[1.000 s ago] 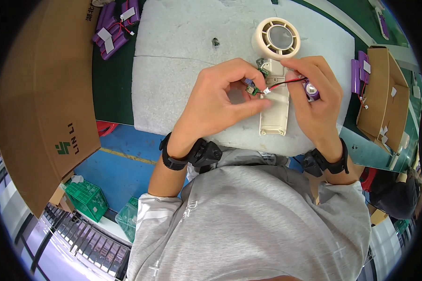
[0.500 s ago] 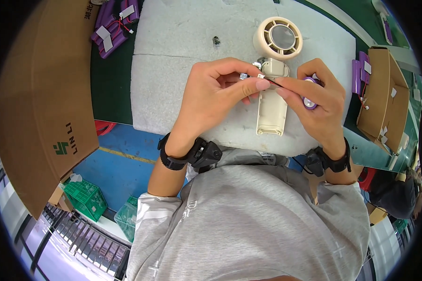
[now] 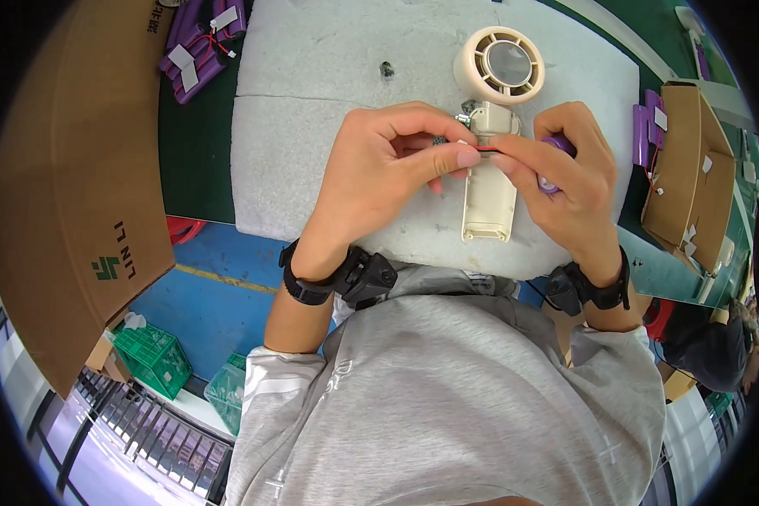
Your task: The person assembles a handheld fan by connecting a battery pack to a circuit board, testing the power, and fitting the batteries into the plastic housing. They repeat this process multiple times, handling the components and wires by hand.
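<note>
A cream handheld fan lies on the white foam sheet, its round head (image 3: 470, 74) at the far end and its open handle shell (image 3: 487, 202) toward me. My left hand (image 3: 384, 164), above the shell, pinches a small white connector (image 3: 463, 142) between thumb and forefinger; the fingertips partly hide it. Red and black wires (image 3: 487, 149) run from there to my right hand (image 3: 578, 173), whose thumb and forefinger pinch them. A purple cylindrical battery (image 3: 559, 145) is tucked in the right hand's curled fingers. A small circuit board (image 3: 462, 120) shows beside the fan's neck, partly covered by my left hand.
White foam (image 3: 312, 160) covers the table's middle. Purple battery packs (image 3: 190, 63) with wires lie at the far left, and more packs (image 3: 643, 135) at the right beside an open cardboard box (image 3: 679, 152). A large carton (image 3: 76, 169) stands along the left; green crates (image 3: 153, 358) sit below.
My right fingertips have come slightly nearer the left ones, and the battery has turned in the right hand. The white connector has sunk further behind the left fingertips.
</note>
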A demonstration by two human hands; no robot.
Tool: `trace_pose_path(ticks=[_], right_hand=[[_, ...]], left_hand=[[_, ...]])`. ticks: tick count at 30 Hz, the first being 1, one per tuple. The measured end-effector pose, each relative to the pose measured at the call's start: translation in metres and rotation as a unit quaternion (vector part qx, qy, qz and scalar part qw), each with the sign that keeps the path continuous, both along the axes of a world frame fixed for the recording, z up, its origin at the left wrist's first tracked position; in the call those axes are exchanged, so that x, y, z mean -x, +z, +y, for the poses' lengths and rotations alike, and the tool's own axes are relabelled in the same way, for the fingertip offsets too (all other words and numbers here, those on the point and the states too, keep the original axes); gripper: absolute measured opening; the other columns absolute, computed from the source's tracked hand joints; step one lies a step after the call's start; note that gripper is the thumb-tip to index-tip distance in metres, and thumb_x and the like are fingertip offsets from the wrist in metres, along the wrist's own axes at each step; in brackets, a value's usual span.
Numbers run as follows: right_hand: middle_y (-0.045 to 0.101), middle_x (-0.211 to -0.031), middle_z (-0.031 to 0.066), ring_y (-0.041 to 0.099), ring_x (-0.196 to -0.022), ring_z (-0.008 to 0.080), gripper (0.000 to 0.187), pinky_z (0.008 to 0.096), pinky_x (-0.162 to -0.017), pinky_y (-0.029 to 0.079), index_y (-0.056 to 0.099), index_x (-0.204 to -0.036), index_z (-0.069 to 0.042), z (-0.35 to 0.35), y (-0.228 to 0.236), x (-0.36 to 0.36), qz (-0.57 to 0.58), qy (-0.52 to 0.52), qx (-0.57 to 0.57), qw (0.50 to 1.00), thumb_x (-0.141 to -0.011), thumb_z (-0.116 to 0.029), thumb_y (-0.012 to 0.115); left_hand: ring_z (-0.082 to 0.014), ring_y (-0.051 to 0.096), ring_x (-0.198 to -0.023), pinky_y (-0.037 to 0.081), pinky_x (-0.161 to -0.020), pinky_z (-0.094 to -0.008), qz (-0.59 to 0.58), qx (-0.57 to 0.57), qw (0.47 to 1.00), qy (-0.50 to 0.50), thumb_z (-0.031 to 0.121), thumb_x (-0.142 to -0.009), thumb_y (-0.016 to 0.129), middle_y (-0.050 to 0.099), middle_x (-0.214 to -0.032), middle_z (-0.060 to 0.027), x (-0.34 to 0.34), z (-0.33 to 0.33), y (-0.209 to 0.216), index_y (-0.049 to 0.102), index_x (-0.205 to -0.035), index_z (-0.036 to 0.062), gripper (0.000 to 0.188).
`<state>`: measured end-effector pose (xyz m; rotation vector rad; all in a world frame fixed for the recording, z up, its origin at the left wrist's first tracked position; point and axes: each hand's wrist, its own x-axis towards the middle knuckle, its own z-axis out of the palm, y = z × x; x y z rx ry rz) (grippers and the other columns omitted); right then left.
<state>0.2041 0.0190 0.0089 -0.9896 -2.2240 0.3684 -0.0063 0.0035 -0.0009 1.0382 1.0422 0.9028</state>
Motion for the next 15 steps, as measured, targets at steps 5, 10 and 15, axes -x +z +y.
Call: trace_pose_path(ticks=[5,10,15], right_hand=[[0.05,-0.077,0.0052,0.049,-0.063,0.0163,0.018,0.0282,-0.053,0.037,0.073,-0.088,-0.007,-0.0013,-0.0006,0.0018,0.007,0.005,0.079,0.997,-0.07,-0.007,0.077],[0.052,-0.074,0.0054,0.051,-0.062,0.0158,0.014,0.0275,-0.053,0.038,0.073,-0.088,-0.005,-0.0028,0.0008,0.0052,0.016,0.001,0.138,0.99,-0.074,-0.007,0.076],[0.054,-0.074,0.0053,0.052,-0.062,0.0149,0.014,0.0266,-0.053,0.038,0.073,-0.088,-0.005,-0.0042,0.0013,0.0067,0.01,-0.006,0.153,0.988,-0.074,-0.004,0.075]], left_hand=[[-0.0072,0.062,-0.071,0.049,-0.06,-0.021,0.007,-0.019,1.0,0.002,0.005,-0.083,0.071,0.069,-0.083,-0.0044,-0.0003,-0.0032,-0.0017,0.07,-0.092,0.0002,0.011],[-0.0072,0.062,-0.075,0.049,-0.064,-0.0209,0.025,-0.037,0.999,0.0,0.002,-0.083,0.07,0.068,-0.086,-0.0031,-0.0003,-0.004,-0.0024,0.07,-0.094,0.0008,0.011],[-0.0075,0.062,-0.075,0.049,-0.064,-0.0211,0.02,-0.057,0.998,0.007,0.002,-0.082,0.07,0.067,-0.088,-0.0027,-0.0003,-0.004,-0.0037,0.07,-0.096,0.0008,0.013]])
